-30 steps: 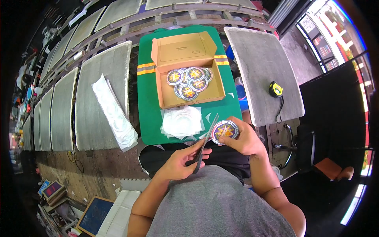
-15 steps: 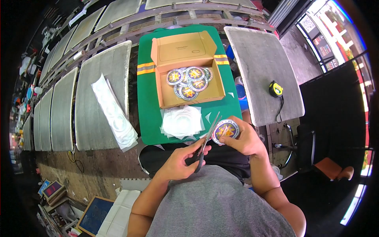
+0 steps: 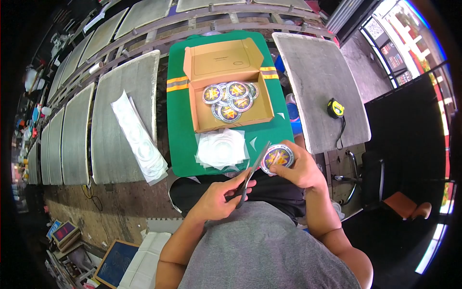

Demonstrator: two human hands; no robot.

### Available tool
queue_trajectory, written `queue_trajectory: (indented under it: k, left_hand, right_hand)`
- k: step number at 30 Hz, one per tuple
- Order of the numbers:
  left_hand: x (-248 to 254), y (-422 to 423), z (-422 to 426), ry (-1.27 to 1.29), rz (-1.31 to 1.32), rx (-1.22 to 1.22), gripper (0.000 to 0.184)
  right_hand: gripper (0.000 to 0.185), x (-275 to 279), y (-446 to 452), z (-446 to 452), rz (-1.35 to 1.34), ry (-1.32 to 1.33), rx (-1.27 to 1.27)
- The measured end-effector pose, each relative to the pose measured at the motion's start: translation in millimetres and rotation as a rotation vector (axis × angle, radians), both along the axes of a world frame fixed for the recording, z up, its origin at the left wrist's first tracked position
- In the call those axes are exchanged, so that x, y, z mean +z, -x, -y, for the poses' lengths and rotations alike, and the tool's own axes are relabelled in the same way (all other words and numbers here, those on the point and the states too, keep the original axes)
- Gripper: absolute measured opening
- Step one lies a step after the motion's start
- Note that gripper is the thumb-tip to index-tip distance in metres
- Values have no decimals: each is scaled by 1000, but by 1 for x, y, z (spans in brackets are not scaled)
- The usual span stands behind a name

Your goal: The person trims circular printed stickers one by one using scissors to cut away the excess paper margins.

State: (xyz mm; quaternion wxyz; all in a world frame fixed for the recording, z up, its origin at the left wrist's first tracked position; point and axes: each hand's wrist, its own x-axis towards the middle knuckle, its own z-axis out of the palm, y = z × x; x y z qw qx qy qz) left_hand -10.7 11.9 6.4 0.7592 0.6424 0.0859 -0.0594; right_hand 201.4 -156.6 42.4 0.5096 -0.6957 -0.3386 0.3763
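My left hand (image 3: pixel 222 196) grips a pair of scissors (image 3: pixel 244 188), blades pointing up and to the right. Between the thumb and fingers of my right hand (image 3: pixel 301 168) is a round sticker (image 3: pixel 276 159) with a star-like emblem and lettering around its rim. The scissor blades lie close along the sticker's left edge; whether they touch it I cannot tell. Beyond my hands, an opened cardboard box (image 3: pixel 199 123) contains several similar round stickers (image 3: pixel 230 98). In front of the box sits a pile of white translucent sheets (image 3: pixel 221 148) with round outlines.
A green cloth-covered board (image 3: pixel 279 130) supports the box and pile. More white sheets (image 3: pixel 139 139) lie on the grey panel to the left. On the right-hand grey panel (image 3: pixel 322 72) rests a yellow tape measure (image 3: pixel 335 108). Small white scraps dot the green cloth.
My right hand and the round sticker have shifted very slightly. The scissor blades appear closer together than before, still beside the sticker's edge. The box and piles stay where they were.
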Motion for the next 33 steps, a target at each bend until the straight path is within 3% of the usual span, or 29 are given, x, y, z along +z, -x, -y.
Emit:
queue_trajectory:
  k: [3, 6, 8, 9, 10, 12, 14, 15, 18, 20, 22, 26, 28, 29, 31, 33]
  left_hand:
    - [3, 6, 1, -45, 31, 58, 74]
    - [16, 17, -9, -93, 21, -50, 71]
    - [24, 23, -19, -118, 13, -328, 70]
    - [31, 23, -20, -89, 6, -358, 68]
    - [31, 23, -20, -92, 6, -355, 68]
    - [30, 22, -19, -115, 73, -362, 69]
    - [29, 19, -18, -147, 109, -333, 70]
    - [28, 19, -17, -174, 142, -305, 70]
    - [24, 23, -18, -62, 88, -269, 70]
    - [18, 29, -16, 17, 41, -197, 70]
    - [11, 33, -19, 101, -11, -128, 69]
    - [-10, 34, -42, 156, 180, 394, 69]
    - [-21, 25, -63, 14, 216, 653, 67]
    - [-29, 20, -73, 9, 223, 652, 67]
    - [-45, 8, -90, -294, 256, 908, 62]
    - [-58, -1, -94, -438, 261, 972, 62]
  right_hand:
    - [32, -3, -4, 1, -76, -4, -44]
    - [27, -6, -14, 2, 36, 35, -59]
    - [24, -29, -24, 3, 193, 253, 267]
    - [22, -34, -23, -3, 301, 180, 421]
    - [22, -35, -22, -8, 214, 287, 531]
    - [29, -50, -22, -17, 83, 231, 471]
    - [40, -61, -9, -35, -585, -70, -3]
    - [48, -55, -3, -42, -672, -213, -95]
    - [47, -74, 8, -40, -813, -177, -211]
    - [36, -81, 13, -34, -689, -52, -182]
    - [30, -90, 14, -31, -588, -96, -185]
    - [25, -89, -1, -36, -321, -131, -316]
    - [19, -81, -9, -45, -108, -123, -420]
    - [14, -80, -9, -53, -10, -132, -475]
    - [12, -70, -4, -64, 154, -187, -444]
    - [10, -76, -2, -71, 421, -216, -352]
